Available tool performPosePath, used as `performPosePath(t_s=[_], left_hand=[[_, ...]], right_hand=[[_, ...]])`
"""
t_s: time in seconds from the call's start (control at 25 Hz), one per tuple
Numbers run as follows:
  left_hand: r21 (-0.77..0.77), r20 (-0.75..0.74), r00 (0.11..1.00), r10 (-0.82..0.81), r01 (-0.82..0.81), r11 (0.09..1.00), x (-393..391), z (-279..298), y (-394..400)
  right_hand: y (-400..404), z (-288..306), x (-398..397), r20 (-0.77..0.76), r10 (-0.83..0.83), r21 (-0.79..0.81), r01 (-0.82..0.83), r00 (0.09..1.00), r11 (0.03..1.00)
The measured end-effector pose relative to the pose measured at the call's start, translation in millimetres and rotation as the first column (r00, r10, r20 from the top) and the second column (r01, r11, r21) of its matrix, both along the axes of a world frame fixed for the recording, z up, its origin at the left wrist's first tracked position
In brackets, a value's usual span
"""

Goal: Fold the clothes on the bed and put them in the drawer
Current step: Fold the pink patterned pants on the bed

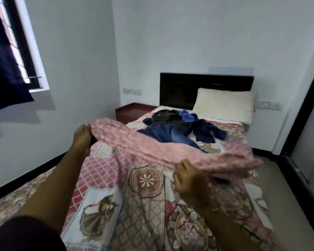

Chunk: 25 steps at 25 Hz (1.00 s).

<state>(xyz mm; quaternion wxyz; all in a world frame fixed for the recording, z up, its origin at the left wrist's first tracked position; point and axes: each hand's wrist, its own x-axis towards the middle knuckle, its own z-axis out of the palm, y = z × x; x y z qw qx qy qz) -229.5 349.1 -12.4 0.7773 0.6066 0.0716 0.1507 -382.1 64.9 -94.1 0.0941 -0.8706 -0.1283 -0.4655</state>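
Pink garment stretched above the bed; I see left hand and right hand each gripping one end. Dark clothes pile lies near the headboard end.

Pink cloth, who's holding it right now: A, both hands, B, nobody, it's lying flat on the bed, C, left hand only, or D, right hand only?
A: the left hand grips one end of the pink cloth and the right hand grips it nearer the other, so it hangs stretched above the bed.
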Motion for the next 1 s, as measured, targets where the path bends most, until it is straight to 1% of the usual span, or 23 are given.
performPosePath(t_s=[0.08, 0.12, 0.16, 0.2, 0.24, 0.28, 0.36, 0.44, 0.52, 0.56, 0.6, 0.64, 0.68, 0.76, 0.84, 0.88, 0.92, 0.96, 1.0], left_hand=[[0.075, -0.198, 0.978, 0.071, -0.057, 0.996, -13.7, -93.2, 44.5], [0.082, -0.285, 0.954, 0.088, -0.068, 0.994, -23.2, -133.5, 59.7], [0.062, -0.358, 0.929, 0.094, -0.077, 0.995, -34.8, -170.1, 75.7], [0.029, -0.403, 0.911, 0.093, -0.088, 0.996, -44.0, -197.3, 87.1], [-0.007, -0.417, 0.905, 0.086, -0.098, 0.995, -48.7, -214.1, 95.0], [-0.026, -0.418, 0.905, 0.076, -0.095, 0.995, -49.3, -222.8, 101.6], [-0.065, -0.411, 0.912, -0.011, -0.017, 0.998, -47.3, -220.5, 105.3], [-0.035, -0.409, 0.909, -0.080, 0.072, 0.997, -42.1, -207.9, 108.6], [0.004, -0.382, 0.923, -0.041, 0.047, 0.999, -35.3, -205.6, 115.2], [-0.001, -0.367, 0.930, -0.014, 0.015, 1.000, -33.3, -208.1, 118.2], [0.029, -0.377, 0.926, 0.023, -0.013, 0.999, -31.9, -211.6, 119.6], [0.104, -0.418, 0.906, 0.064, -0.022, 0.994, -30.5, -215.5, 120.2], [0.210, -0.467, 0.878, 0.107, -0.007, 0.978, -28.1, -218.4, 119.1], [0.425, -0.521, 0.831, 0.196, 0.053, 0.904, -16.9, -219.7, 117.2], [0.536, -0.537, 0.831, 0.149, 0.200, 0.820, -4.9, -209.0, 112.5], [0.576, -0.531, 0.839, 0.121, 0.252, 0.777, -1.4, -204.8, 109.1], [0.631, -0.519, 0.844, 0.137, 0.270, 0.727, 2.9, -204.6, 106.7], [0.715, -0.487, 0.851, 0.198, 0.258, 0.650, 4.0, -206.4, 103.7], [0.817, -0.440, 0.849, 0.294, 0.243, 0.522, 3.7, -210.6, 99.9]], right_hand=[[31.9, -84.3, -5.0, -0.254, -0.004, -0.078, -0.017, 0.967, 0.997], [39.7, -117.3, -8.9, -0.338, -0.001, -0.099, -0.034, 0.941, 0.995], [51.0, -147.2, -12.8, -0.378, 0.004, -0.108, -0.048, 0.926, 0.993], [59.0, -168.3, -14.8, -0.370, -0.001, -0.110, -0.043, 0.929, 0.993], [64.7, -179.0, -16.4, -0.338, -0.016, -0.109, -0.022, 0.941, 0.994], [70.3, -186.3, -15.0, -0.298, -0.030, -0.104, -0.001, 0.954, 0.995], [74.8, -191.5, -14.1, -0.271, -0.026, -0.092, 0.001, 0.962, 0.996], [74.9, -191.3, -15.9, -0.259, -0.017, -0.081, -0.004, 0.966, 0.997], [74.7, -190.7, -18.0, -0.264, -0.017, -0.068, -0.001, 0.964, 0.998], [75.1, -191.0, -19.1, -0.277, -0.019, -0.068, 0.000, 0.961, 0.998], [75.1, -191.5, -19.6, -0.287, -0.014, -0.074, -0.008, 0.958, 0.997], [74.7, -191.4, -20.0, -0.306, -0.006, -0.078, -0.019, 0.952, 0.997], [75.5, -190.0, -21.0, -0.319, 0.001, -0.073, -0.026, 0.948, 0.997], [74.3, -184.3, -21.2, -0.314, -0.002, 0.003, 0.004, 0.949, 1.000], [67.7, -170.7, -15.0, -0.307, -0.043, 0.186, 0.104, 0.951, 0.977], [61.1, -165.7, -10.0, -0.317, -0.079, 0.234, 0.159, 0.945, 0.959], [51.0, -165.6, -4.1, -0.329, -0.131, 0.222, 0.212, 0.935, 0.952], [40.3, -167.1, 0.6, -0.359, -0.184, 0.166, 0.256, 0.915, 0.952], [30.3, -171.6, 3.2, -0.389, -0.228, 0.103, 0.288, 0.893, 0.952]])
